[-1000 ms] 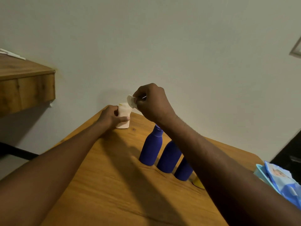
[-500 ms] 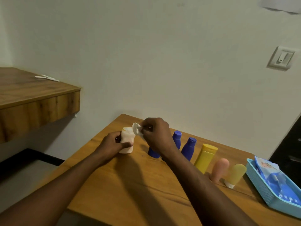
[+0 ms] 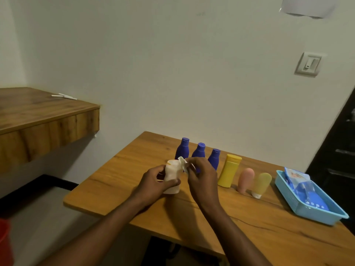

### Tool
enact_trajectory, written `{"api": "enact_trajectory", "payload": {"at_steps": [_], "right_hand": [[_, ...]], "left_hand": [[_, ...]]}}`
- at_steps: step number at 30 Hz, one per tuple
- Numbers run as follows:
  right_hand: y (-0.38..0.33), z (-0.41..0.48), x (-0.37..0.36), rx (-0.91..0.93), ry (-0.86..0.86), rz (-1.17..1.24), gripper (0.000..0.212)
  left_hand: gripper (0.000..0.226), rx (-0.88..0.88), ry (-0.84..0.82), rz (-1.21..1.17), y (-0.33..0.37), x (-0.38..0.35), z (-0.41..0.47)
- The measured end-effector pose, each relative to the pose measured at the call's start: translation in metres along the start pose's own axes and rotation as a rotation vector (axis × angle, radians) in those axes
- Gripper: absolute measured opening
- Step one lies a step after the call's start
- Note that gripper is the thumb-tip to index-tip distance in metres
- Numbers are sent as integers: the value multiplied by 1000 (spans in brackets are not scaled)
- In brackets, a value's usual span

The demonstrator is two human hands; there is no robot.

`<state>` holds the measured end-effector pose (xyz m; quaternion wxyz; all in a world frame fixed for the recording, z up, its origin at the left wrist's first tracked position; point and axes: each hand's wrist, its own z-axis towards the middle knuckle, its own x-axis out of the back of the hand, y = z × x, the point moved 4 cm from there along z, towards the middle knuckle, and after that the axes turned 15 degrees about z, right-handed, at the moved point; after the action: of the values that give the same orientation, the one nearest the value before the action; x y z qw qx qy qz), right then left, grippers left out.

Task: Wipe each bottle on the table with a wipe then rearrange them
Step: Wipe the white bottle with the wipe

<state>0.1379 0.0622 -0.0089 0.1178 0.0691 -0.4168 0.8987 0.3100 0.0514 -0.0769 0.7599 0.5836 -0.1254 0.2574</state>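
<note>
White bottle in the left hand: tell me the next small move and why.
Probably draw the wipe down the white bottle. The right hand pinches it only at the bottle's top, while the left hand steadies the body, so the sides look unwiped.

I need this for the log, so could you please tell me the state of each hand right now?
Left hand: closed around the white bottle, which stands on the table.
Right hand: closed, pinching the wipe against the bottle's top.
</note>
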Motion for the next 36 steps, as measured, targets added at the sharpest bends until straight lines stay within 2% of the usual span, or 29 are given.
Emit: {"api": "enact_trajectory", "payload": {"at_steps": [9,13,17,22,24,28,31,33,36], "right_hand": [[-4,-27,51,75,115,-2,26],[-3,-28,65,87,117,-71,26],[-6,-28,68,-6,-70,-188,23],[-20,-21,63,-1,-306,-421,37],[-26,-17,58,14,-401,-500,42],[-38,-5,47,41,-521,-514,49],[-43,-2,37,55,-633,-531,49],[-43,3,41,62,-639,-515,42],[-37,13,61,9,-552,-510,32]], "left_hand": [[59,-54,-52,0,35,-49,-32],[52,-65,-70,-3,41,-60,-39],[55,-47,-94,-17,41,-68,-40],[85,-47,-129,-74,35,-73,-38],[87,-44,-136,-72,36,-73,-38],[56,-4,-152,-77,35,-75,-38],[62,34,-142,-88,30,-75,-37],[58,36,-146,-109,30,-76,-36],[48,10,-148,-121,33,-77,-36]]}}
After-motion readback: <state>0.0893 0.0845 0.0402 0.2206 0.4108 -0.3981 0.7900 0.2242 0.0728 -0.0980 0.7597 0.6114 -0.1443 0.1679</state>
